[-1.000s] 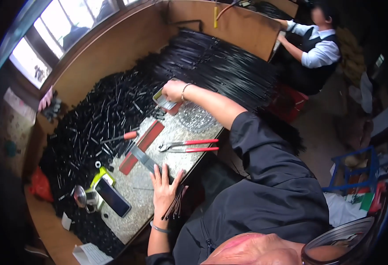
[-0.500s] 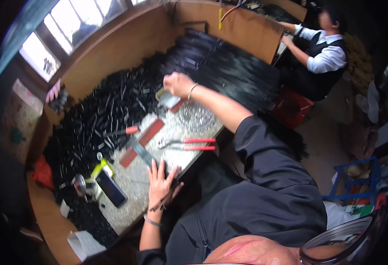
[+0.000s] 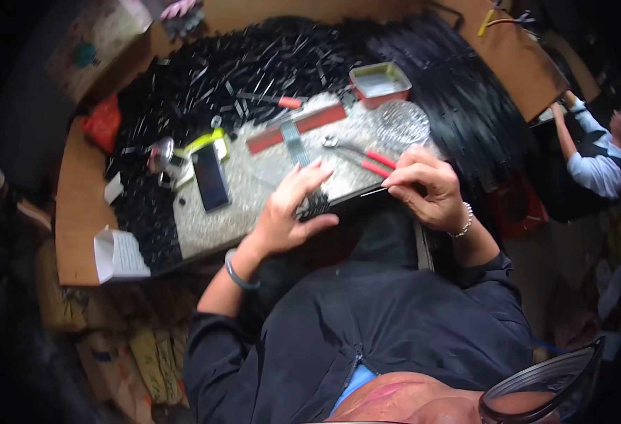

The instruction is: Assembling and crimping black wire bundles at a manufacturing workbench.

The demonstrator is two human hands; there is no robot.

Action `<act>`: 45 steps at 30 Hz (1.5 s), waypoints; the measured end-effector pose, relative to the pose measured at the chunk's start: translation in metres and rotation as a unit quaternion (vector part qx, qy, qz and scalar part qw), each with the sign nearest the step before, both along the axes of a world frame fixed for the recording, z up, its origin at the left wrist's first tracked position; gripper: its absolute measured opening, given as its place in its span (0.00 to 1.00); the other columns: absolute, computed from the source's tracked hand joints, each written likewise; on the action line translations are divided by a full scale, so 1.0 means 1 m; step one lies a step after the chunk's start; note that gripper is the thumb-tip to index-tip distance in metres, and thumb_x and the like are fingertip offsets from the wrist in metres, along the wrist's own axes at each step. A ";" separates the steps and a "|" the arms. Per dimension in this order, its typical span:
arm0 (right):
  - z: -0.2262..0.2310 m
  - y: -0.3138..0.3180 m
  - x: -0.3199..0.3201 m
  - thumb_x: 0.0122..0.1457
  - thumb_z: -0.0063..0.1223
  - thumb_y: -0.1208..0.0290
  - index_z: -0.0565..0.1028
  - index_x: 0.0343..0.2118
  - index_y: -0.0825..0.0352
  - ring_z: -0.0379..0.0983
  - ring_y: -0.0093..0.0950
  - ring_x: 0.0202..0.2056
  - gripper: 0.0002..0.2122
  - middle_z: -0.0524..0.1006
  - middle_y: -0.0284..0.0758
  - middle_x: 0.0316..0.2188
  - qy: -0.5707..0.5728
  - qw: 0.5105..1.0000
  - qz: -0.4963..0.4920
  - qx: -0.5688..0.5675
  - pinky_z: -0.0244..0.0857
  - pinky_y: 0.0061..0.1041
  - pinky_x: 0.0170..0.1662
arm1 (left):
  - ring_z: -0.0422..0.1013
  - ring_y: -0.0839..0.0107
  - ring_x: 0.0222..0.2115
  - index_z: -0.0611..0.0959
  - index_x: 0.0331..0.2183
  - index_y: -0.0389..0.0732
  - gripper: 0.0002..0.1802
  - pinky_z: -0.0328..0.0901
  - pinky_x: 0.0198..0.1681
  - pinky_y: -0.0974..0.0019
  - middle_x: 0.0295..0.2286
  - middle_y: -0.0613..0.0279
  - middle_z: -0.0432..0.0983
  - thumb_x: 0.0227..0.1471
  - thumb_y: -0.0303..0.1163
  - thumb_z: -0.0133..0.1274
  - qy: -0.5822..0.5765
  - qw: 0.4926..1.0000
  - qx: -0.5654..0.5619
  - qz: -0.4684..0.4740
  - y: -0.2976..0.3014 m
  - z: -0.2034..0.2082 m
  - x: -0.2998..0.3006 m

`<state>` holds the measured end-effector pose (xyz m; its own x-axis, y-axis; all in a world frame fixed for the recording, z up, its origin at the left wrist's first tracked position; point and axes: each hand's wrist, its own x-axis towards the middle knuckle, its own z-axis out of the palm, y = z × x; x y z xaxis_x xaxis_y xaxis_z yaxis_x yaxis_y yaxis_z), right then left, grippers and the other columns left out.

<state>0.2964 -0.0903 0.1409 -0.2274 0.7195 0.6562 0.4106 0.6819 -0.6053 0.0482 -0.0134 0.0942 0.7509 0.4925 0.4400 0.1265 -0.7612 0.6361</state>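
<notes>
My right hand (image 3: 430,187) is closed in a pinch at the table's front edge, with a thin, pale, wire-like piece (image 3: 374,193) sticking out leftward from the fingertips. My left hand (image 3: 289,208) hovers at the same edge, fingers and thumb apart. Its fingertips are close to a row of flat grey strips (image 3: 295,145) lying across a long red bar (image 3: 324,116). Dark, thin pieces (image 3: 314,205) show between thumb and fingers; I cannot tell if they are touched. Pliers with red handles (image 3: 377,165) lie left of my right hand.
A red-sided rectangular tin (image 3: 379,85) and a shiny round coil or dish (image 3: 401,124) stand behind the pliers. Black strips (image 3: 268,60) heap at the back. A phone (image 3: 211,180), red-handled tool (image 3: 289,102) and white box (image 3: 119,254) lie leftward. A co-worker (image 3: 593,152) sits right.
My right hand has come back from the tin to the front edge with the thin piece pinched in it. My left hand has lifted and turned. The view has swung round.
</notes>
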 end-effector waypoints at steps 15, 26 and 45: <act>0.021 -0.006 -0.028 0.43 0.57 0.83 0.75 0.28 0.66 0.64 0.27 0.24 0.08 0.71 0.32 0.21 -0.086 0.992 -0.042 0.080 0.57 0.23 0.28 | 0.74 0.61 0.35 0.78 0.40 0.37 0.15 0.65 0.45 0.62 0.32 0.56 0.78 0.46 0.25 0.54 -0.028 0.998 0.040 -0.047 -0.006 0.054 0.009; 0.022 -0.013 -0.029 0.42 0.58 0.83 0.75 0.27 0.66 0.64 0.28 0.24 0.08 0.70 0.32 0.21 -0.097 0.991 -0.048 0.078 0.57 0.23 0.28 | 0.75 0.61 0.33 0.81 0.35 0.39 0.13 0.68 0.38 0.64 0.31 0.57 0.78 0.42 0.25 0.58 -0.032 0.997 0.055 -0.037 -0.012 0.049 0.007; 0.024 -0.009 -0.024 0.41 0.58 0.84 0.75 0.28 0.67 0.63 0.27 0.23 0.09 0.69 0.32 0.20 -0.101 0.987 -0.073 0.105 0.56 0.22 0.27 | 0.75 0.64 0.27 0.82 0.30 0.38 0.09 0.69 0.34 0.66 0.25 0.61 0.78 0.41 0.28 0.59 -0.058 0.987 0.145 -0.024 -0.003 0.043 0.015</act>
